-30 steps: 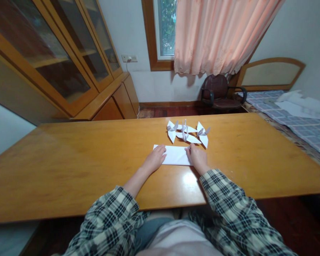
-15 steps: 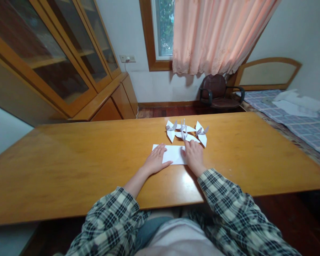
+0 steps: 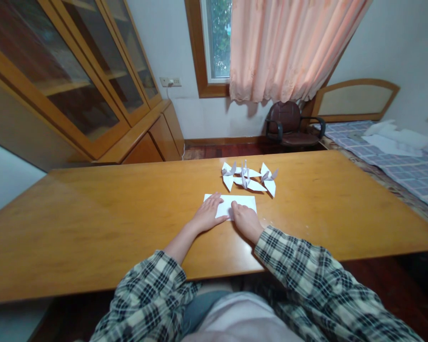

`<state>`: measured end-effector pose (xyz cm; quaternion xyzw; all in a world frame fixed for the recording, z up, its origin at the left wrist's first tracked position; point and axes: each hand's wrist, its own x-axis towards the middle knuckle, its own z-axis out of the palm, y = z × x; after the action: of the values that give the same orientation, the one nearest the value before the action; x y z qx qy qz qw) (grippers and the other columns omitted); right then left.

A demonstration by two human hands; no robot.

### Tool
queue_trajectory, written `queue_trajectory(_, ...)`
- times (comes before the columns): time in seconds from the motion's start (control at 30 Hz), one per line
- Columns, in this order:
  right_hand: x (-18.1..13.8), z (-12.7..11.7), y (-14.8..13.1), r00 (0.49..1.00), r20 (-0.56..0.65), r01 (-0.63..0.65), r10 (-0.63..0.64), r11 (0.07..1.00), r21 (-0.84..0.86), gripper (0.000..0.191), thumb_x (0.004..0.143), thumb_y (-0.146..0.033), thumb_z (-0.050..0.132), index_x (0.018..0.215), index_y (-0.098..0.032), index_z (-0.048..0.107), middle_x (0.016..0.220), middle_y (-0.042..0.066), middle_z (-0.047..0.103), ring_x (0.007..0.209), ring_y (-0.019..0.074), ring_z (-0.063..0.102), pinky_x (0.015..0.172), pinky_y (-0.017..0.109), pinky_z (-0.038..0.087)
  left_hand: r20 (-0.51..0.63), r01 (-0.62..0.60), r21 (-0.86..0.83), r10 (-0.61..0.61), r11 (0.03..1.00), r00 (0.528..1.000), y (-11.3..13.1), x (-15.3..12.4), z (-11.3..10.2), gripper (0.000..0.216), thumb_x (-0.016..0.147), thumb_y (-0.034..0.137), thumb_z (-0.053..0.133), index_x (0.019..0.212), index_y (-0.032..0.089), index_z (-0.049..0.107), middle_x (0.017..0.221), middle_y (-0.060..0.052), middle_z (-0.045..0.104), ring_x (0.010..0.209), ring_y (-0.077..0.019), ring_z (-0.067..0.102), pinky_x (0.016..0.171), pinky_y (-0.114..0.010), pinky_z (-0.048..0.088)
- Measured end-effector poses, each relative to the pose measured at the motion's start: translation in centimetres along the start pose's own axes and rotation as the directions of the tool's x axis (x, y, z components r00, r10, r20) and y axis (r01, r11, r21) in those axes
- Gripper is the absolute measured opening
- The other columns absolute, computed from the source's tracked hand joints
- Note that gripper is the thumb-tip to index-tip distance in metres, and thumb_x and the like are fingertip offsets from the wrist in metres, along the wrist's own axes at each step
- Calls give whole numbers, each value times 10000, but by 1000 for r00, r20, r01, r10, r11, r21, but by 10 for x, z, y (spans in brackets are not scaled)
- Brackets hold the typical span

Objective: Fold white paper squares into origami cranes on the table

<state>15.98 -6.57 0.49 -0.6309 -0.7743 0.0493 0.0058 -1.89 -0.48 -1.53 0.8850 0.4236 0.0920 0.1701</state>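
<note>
A folded white sheet of paper (image 3: 225, 208) lies flat on the wooden table, long side toward me. My left hand (image 3: 207, 213) rests over its left part, fingers stretched out and thumb apart, pressing it down. Curled fingers of my right hand (image 3: 248, 222) press on the paper near the middle of its near edge; nothing shows in them. Part of that edge is hidden under both hands. Just beyond the sheet stand several white folded paper cranes, among them a left crane (image 3: 228, 176), a front crane (image 3: 250, 184) and a right crane (image 3: 269, 181).
The wide table (image 3: 110, 223) reaches out on both sides. Past its far edge are a brown armchair (image 3: 286, 121) and a pink curtain (image 3: 281, 52). A glass-door cabinet (image 3: 92, 95) stands at left, and a bed (image 3: 388, 152) with white sheets on it at right.
My right hand has moved left and toward me, from the paper's right end to its near edge, uncovering the right end. The left hand has stayed in place.
</note>
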Motion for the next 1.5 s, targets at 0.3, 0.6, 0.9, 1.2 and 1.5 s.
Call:
queue_trajectory(0.3, -13, 3, 30, 999, -13, -52, 52, 999, 9, 145, 1000, -195, 312, 1056, -152, 438, 932, 95, 669, 834, 212, 643, 632, 266, 398, 32, -45, -32, 46, 998, 998, -8, 0, -3, 632, 842, 580, 546, 1308, 162, 455, 1531, -156, 313, 1438, -277, 235, 1176, -455, 218)
queue_trajectory(0.6, -23, 6, 43, 997, -19, -77, 77, 996, -42, 149, 1000, -186, 313, 1054, -161, 450, 908, 89, 666, 818, 195, 641, 629, 255, 389, 48, -26, -8, 26, 1000, 999, -35, -11, -13, 701, 837, 614, 529, 1382, 190, 406, 1560, -132, 257, 1453, -280, 182, 1179, -464, 197)
queue_trajectory(0.9, -32, 4, 51, 989, -56, -141, 136, 987, -83, 165, 978, -153, 336, 1050, -159, 484, 887, 92, 665, 804, 221, 648, 587, 275, 403, 16, -33, 48, 32, 998, 999, -58, -28, -21, 716, 875, 605, 467, 1463, 219, 331, 1552, -102, 290, 1455, -307, 157, 1175, -526, 146)
queue_trajectory(1.2, -36, 3, 69, 987, -89, -137, 136, 990, -10, 210, 967, -164, 364, 1065, -130, 547, 936, 115, 667, 847, 208, 626, 702, 287, 437, -54, 13, 99, -7, 995, 999, -61, -33, -22, 730, 846, 606, 522, 1451, 228, 367, 1534, -125, 320, 1430, -322, 218, 1160, -542, 169)
queue_trajectory(1.5, -24, -6, 104, 917, -174, 383, -358, 913, 142, 434, 886, -87, 462, 1249, -283, 598, 1368, 48, 554, 1360, 219, 365, 1083, 481, 270, -59, -51, 174, 62, 983, 996, -69, -24, -39, 501, 877, 505, 544, 1342, 319, 525, 1503, -75, 379, 1406, -320, 260, 1146, -555, 193)
